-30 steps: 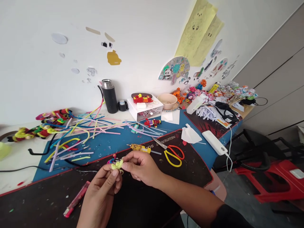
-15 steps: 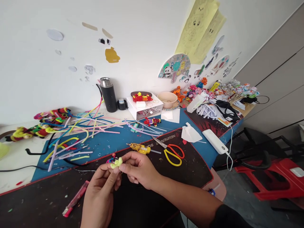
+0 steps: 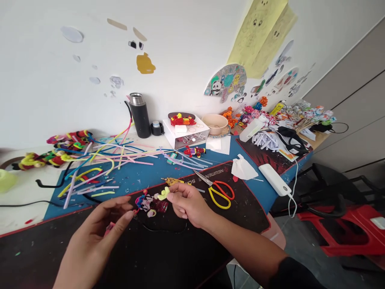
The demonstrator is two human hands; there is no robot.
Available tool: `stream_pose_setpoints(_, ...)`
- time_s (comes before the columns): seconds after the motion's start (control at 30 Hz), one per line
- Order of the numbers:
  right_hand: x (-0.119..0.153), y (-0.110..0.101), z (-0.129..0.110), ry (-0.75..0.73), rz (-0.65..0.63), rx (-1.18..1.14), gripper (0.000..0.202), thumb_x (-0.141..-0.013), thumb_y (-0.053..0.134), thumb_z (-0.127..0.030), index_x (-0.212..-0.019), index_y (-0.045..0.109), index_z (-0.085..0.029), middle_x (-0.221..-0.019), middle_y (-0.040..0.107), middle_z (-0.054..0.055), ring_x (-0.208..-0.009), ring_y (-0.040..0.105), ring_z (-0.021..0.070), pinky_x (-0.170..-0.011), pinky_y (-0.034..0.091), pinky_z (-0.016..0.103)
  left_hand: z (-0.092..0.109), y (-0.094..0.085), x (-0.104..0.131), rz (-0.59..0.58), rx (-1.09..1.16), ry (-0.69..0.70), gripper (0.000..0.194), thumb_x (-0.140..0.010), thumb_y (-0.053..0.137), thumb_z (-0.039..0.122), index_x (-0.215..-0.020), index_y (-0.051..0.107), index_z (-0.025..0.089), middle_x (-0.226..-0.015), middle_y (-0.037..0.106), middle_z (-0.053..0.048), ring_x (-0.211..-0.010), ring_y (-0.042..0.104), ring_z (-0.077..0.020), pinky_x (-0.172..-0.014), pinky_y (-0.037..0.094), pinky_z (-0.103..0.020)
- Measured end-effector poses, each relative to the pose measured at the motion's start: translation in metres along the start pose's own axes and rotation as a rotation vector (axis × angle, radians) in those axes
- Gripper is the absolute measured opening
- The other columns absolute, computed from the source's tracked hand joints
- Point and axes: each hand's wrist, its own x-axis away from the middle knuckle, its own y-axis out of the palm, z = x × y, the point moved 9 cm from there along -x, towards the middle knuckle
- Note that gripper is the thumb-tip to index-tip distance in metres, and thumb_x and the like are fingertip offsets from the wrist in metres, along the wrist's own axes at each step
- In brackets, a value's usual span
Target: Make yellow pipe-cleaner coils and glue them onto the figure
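Observation:
My right hand [image 3: 188, 202] pinches a small pale yellow fuzzy piece [image 3: 163, 194] between thumb and fingers. Beneath and just left of it, a small doll [image 3: 146, 203] in pink, blue and dark red lies on the black mat [image 3: 156, 253]. My left hand [image 3: 100, 228] is open at the doll's left, its thumb and fingers apart. A pink-handled tool [image 3: 110, 228] shows partly behind the left hand. Past my right hand lies a yellow glue gun [image 3: 173, 182], partly covered by the fingers.
Scissors [image 3: 219, 193] with red and yellow handles lie right of my right hand. Loose fuzzy stems [image 3: 102, 160] spread across the left back. A black flask [image 3: 140, 116], a white box [image 3: 180, 136] and a bowl [image 3: 214, 123] stand by the wall; a white power bank [image 3: 274, 180] lies right.
My left hand has let go of the yellow piece and moved left, opening. My right hand has carried the piece slightly right and up, uncovering the doll. The camera view has shifted a little.

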Motion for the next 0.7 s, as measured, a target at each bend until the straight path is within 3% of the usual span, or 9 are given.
stream_pose_setpoints(0.07,0.002,-0.006,0.003,0.015,-0.001,0.004,0.053,-0.077,0.098,-0.059,-0.095,0.065,-0.022,-0.047,0.042,-0.016,-0.037,0.026,0.0052,-0.041,0.021,0.023,0.016,0.008,-0.006,-0.083,-0.275,0.050,0.054,-0.055,0.111,0.040,-0.104,0.091,0.030,-0.110,0.087,-0.010,-0.103,0.075,-0.0347,-0.073,0.058,-0.029)
stream_pose_setpoints(0.17,0.005,-0.008,0.007,0.052,-0.027,0.043,0.051,-0.079,0.098,-0.057,-0.097,0.066,-0.021,-0.048,0.045,-0.016,-0.036,0.029,0.0050,-0.042,0.022,0.023,0.033,0.027,-0.017,-0.199,-0.375,0.187,0.058,-0.049,0.110,0.038,-0.105,0.093,0.035,-0.117,0.088,-0.012,-0.122,0.071,-0.0450,-0.091,0.060,-0.039)
stream_pose_setpoints(0.23,0.007,-0.007,0.008,0.088,-0.054,0.093,0.050,-0.079,0.097,-0.057,-0.096,0.067,-0.020,-0.049,0.048,-0.015,-0.036,0.032,0.0052,-0.041,0.022,0.023,0.035,0.039,-0.026,-0.267,-0.384,0.274,0.059,-0.049,0.108,0.037,-0.107,0.094,0.037,-0.117,0.089,-0.012,-0.130,0.067,-0.0502,-0.110,0.054,-0.050)
stream_pose_setpoints(0.3,0.009,-0.006,0.009,0.132,-0.071,0.141,0.049,-0.079,0.097,-0.057,-0.094,0.068,-0.019,-0.050,0.049,-0.014,-0.037,0.034,0.0051,-0.041,0.023,0.023,0.028,0.047,-0.034,-0.323,-0.456,0.348,0.058,-0.054,0.103,0.039,-0.110,0.094,0.036,-0.118,0.089,-0.015,-0.131,0.067,-0.0526,-0.120,0.047,-0.056)
stream_pose_setpoints(0.5,0.008,-0.014,0.010,0.222,-0.046,0.226,0.045,-0.079,0.098,-0.049,-0.096,0.070,-0.018,-0.053,0.048,-0.015,-0.039,0.032,0.0040,-0.042,0.023,0.023,-0.001,0.064,-0.044,-0.499,-0.751,0.609,0.045,-0.082,0.081,0.037,-0.126,0.089,0.033,-0.131,0.087,-0.016,-0.135,0.068,-0.0491,-0.119,0.049,-0.061)
stream_pose_setpoints(0.7,0.002,-0.019,0.005,0.228,-0.032,0.448,0.018,-0.095,0.086,-0.029,-0.097,0.073,-0.018,-0.055,0.051,-0.013,-0.042,0.042,0.0063,-0.045,0.031,0.022,-0.005,0.072,-0.035,-0.550,-0.915,0.847,0.034,-0.098,0.072,0.033,-0.129,0.084,0.029,-0.132,0.086,-0.014,-0.132,0.070,-0.0417,-0.113,0.057,-0.056)
